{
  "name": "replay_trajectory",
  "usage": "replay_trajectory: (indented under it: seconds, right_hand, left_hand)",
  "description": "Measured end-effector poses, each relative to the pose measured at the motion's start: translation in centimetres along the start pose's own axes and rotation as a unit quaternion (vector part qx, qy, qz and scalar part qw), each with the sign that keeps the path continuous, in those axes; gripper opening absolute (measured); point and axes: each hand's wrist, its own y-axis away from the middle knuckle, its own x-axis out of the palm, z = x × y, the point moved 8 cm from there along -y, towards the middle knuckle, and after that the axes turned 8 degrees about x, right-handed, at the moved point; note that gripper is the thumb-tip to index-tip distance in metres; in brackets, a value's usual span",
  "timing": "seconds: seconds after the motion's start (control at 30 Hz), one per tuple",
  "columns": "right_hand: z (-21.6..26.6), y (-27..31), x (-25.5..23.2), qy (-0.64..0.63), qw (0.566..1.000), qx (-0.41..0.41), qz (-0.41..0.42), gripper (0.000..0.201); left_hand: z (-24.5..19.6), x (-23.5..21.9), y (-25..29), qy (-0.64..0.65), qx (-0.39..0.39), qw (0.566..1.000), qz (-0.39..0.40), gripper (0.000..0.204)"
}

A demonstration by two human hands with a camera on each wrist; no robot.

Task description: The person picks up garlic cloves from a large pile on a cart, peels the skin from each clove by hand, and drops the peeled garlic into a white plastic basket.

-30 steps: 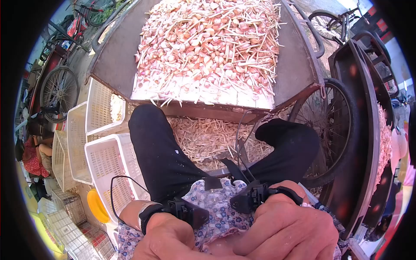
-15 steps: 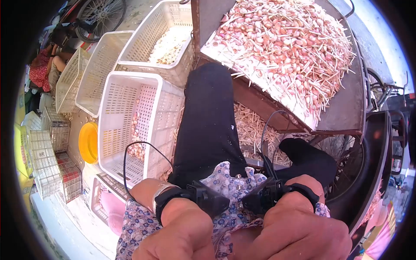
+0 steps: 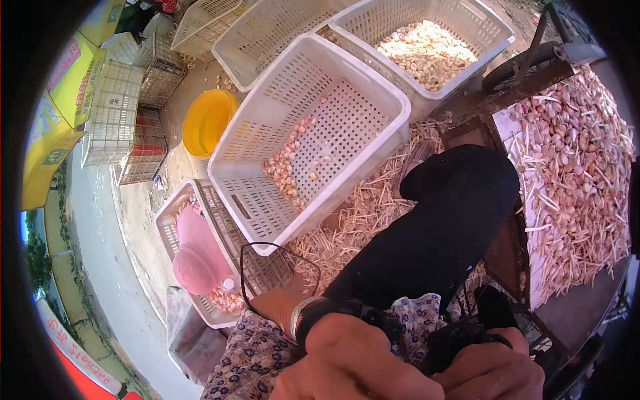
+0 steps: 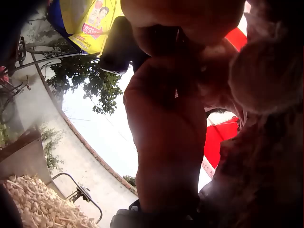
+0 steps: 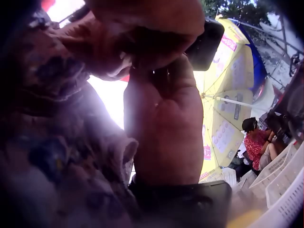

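My left hand [image 3: 353,363] and right hand [image 3: 493,373] are close together low in the head view, in front of a flowered shirt [image 3: 257,353]. Their fingers fall below the frame edge there. Both wrist views show the hands meeting with bent fingers, in deep shadow against the bright sky. I cannot tell whether anything is between the fingertips. Ahead of the left hand stands a white plastic crate [image 3: 283,100] with some garlic cloves [image 3: 283,167] in it. A big heap of pinkish garlic cloves and stalks [image 3: 573,173] lies on a cart to the right.
Another crate [image 3: 373,40] behind holds pale cloves [image 3: 427,53]. A yellow basin [image 3: 210,120] stands left. A pink cap [image 3: 200,260] lies on a crate of cloves. Dry stalks [image 3: 360,227] cover the ground beside the black-trousered leg [image 3: 420,233]. A person in red [image 5: 256,145] sits beyond.
The head view has swung left, so the crates now fill the middle and the garlic heap has shifted to the right edge. Both hands stay together near the body.
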Motion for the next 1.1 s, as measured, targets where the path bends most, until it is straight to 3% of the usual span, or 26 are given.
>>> replay_trajectory:
  seconds: [0.07, 0.17, 0.23, 0.3, 0.37, 0.43, 0.5, 0.57, 0.6, 0.63, 0.7, 0.73, 0.77, 0.8, 0.83, 0.9, 0.97, 1.0, 1.03, 1.07, 1.1]
  right_hand:
    - [-1.0, -0.6, -0.4, -0.024, 0.997, 0.064, -0.041, 0.021]
    - [-2.1, 0.1, -0.9, -0.027, 0.987, 0.118, -0.104, 0.022]
    - [-3.8, 0.5, -0.8, -0.008, 0.980, 0.068, -0.188, 0.023]
    - [-6.7, -0.5, 0.5, -0.022, 0.971, 0.032, -0.235, 0.021]
    - [-11.1, -2.9, 0.0, -0.036, 0.966, 0.061, -0.249, 0.023]
    - [-13.3, -3.0, -1.4, 0.080, 0.960, 0.160, -0.215, 0.028]
    - [-16.2, -2.0, -2.8, 0.221, 0.923, 0.298, -0.104, 0.034]
    - [-12.1, 2.2, -7.9, 0.313, 0.887, 0.185, -0.285, 0.033]
    - [-9.6, 4.9, -9.7, 0.349, 0.858, 0.116, -0.357, 0.033]
    - [-8.6, 8.6, -12.3, 0.323, 0.830, 0.227, -0.395, 0.026]
    - [-8.0, 20.1, -16.7, 0.267, 0.694, 0.367, -0.559, 0.010]
    - [-7.4, 26.0, -18.2, 0.227, 0.639, 0.379, -0.630, 0.009]
    - [-7.0, 31.7, -19.3, 0.245, 0.583, 0.385, -0.672, 0.008]
    - [-6.4, 36.5, -20.3, 0.348, 0.538, 0.439, -0.629, 0.007]
    - [-6.3, 39.8, -20.9, 0.422, 0.518, 0.442, -0.599, 0.007]
    - [-6.4, 43.0, -21.5, 0.446, 0.497, 0.438, -0.602, 0.008]
    - [-6.4, 43.8, -22.4, 0.474, 0.494, 0.431, -0.588, 0.008]
    - [-6.2, 42.5, -22.4, 0.559, 0.493, 0.400, -0.534, 0.010]
    - [-6.5, 41.9, -22.8, 0.556, 0.503, 0.423, -0.509, 0.012]
    - [-7.1, 41.9, -23.0, 0.583, 0.523, 0.397, -0.478, 0.014]
    - [-7.5, 41.5, -23.1, 0.628, 0.532, 0.371, -0.431, 0.014]
  left_hand:
    - [1.0, 0.2, 0.3, -0.020, 0.029, 0.998, -0.048, 0.021]
    - [2.2, -0.6, 0.7, -0.010, 0.047, 0.998, -0.031, 0.016]
    - [3.6, -1.9, 0.7, -0.051, -0.031, 0.997, -0.048, 0.009]
    - [5.6, -3.6, 0.9, -0.098, -0.084, 0.989, -0.071, 0.015]
    - [7.9, -7.1, 1.2, -0.223, -0.136, 0.959, -0.110, 0.022]
    - [11.3, -11.9, 3.0, -0.329, -0.230, 0.903, -0.152, 0.030]
    - [16.7, -17.7, 6.2, -0.387, -0.346, 0.848, -0.101, 0.037]
    - [20.7, -23.5, 9.6, -0.455, -0.400, 0.795, 0.038, 0.043]
    - [21.4, -25.0, 10.9, -0.465, -0.409, 0.782, 0.071, 0.046]
    - [21.8, -24.2, 11.8, -0.445, -0.422, 0.787, 0.074, 0.046]
    - [22.0, -22.4, 13.3, -0.411, -0.446, 0.792, 0.074, 0.047]
    - [22.0, -20.2, 13.8, -0.386, -0.468, 0.792, 0.072, 0.045]
    - [22.1, -18.2, 14.3, -0.349, -0.472, 0.806, 0.073, 0.044]
    - [22.3, -16.3, 14.8, -0.312, -0.473, 0.821, 0.074, 0.044]
    - [22.5, -14.4, 15.1, -0.275, -0.473, 0.833, 0.076, 0.044]
    - [22.3, -11.2, 14.8, -0.289, -0.459, 0.834, 0.104, 0.041]
    - [21.8, -8.3, 14.3, -0.286, -0.445, 0.842, 0.108, 0.039]
    - [21.4, -7.0, 14.0, -0.270, -0.431, 0.854, 0.106, 0.036]
    - [20.6, -4.9, 13.3, -0.270, -0.409, 0.861, 0.140, 0.035]
    - [19.7, -3.7, 12.7, -0.286, -0.406, 0.855, 0.150, 0.034]
    - [18.6, -2.1, 11.6, -0.316, -0.351, 0.858, 0.201, 0.031]
